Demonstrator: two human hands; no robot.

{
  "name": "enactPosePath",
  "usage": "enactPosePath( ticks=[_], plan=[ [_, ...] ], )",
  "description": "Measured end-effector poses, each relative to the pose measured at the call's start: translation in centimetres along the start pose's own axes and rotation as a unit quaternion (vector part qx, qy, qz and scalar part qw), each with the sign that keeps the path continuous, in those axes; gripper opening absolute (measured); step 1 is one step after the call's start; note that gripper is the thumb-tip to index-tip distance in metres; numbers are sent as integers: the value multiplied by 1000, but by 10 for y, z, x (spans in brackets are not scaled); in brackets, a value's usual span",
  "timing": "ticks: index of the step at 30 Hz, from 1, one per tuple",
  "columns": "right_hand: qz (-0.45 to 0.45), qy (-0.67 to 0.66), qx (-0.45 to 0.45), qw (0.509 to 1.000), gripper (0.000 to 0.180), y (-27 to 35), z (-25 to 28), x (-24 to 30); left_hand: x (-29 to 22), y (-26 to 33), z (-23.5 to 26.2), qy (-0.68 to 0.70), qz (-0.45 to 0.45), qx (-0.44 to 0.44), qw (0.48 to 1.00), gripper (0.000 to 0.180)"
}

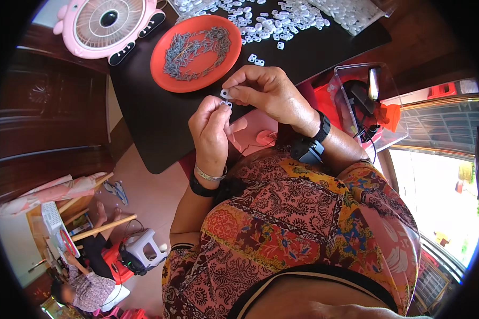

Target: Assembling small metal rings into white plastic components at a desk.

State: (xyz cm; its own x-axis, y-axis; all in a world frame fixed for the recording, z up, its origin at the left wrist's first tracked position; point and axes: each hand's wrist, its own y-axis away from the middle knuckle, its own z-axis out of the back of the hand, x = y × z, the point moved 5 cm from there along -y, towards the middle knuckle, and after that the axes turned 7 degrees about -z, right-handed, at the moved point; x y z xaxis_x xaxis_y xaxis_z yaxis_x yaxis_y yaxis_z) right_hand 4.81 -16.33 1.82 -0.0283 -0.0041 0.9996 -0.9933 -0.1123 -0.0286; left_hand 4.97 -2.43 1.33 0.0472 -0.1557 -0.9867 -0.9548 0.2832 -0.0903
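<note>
Above the near edge of the dark table, my left hand point(210, 130) pinches a small white plastic piece point(226, 103) between thumb and fingertips. Just beyond it, my right hand point(266, 93) grips a similar white plastic piece with a dark hole point(224, 94). The two pieces are very close together; whether they touch I cannot tell. An orange-red plate point(157, 66) beyond my left hand holds many thin grey screw-like pins point(183, 56). A few loose white pieces point(256, 60) lie just past my right hand, with a big spread of them point(282, 24) farther back.
The dark table point(149, 127) carries a pink fan point(109, 21) at far left and a clear tray of white pieces point(351, 18) at far right. A clear plastic box point(370, 103) with cables stands to the right. Another person point(93, 284) sits at lower left near a grey-white stool point(146, 250).
</note>
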Motion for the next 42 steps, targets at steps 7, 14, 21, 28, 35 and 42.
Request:
enactPosePath(
  ticks=[7,14,21,28,35,42],
  plan=[
    [10,20,-11,1000,14,3,1,-5,2,-1,-7,-14,-5,1,1000,18],
    [72,23,-10,997,18,5,1,-1,3,-3,-7,8,0,-19,1000,18],
    [207,193,-63,957,29,10,-1,17,10,-3,-1,23,18,-10,1000,23],
    [244,203,-44,947,28,15,2,24,10,-4,-5,61,20,31,997,30],
    [209,179,-40,961,26,15,1,22,8,-3,-8,50,20,24,998,24],
    [172,111,-40,978,22,15,1,19,5,-2,-1,-16,-36,10,999,22]
  ],
)
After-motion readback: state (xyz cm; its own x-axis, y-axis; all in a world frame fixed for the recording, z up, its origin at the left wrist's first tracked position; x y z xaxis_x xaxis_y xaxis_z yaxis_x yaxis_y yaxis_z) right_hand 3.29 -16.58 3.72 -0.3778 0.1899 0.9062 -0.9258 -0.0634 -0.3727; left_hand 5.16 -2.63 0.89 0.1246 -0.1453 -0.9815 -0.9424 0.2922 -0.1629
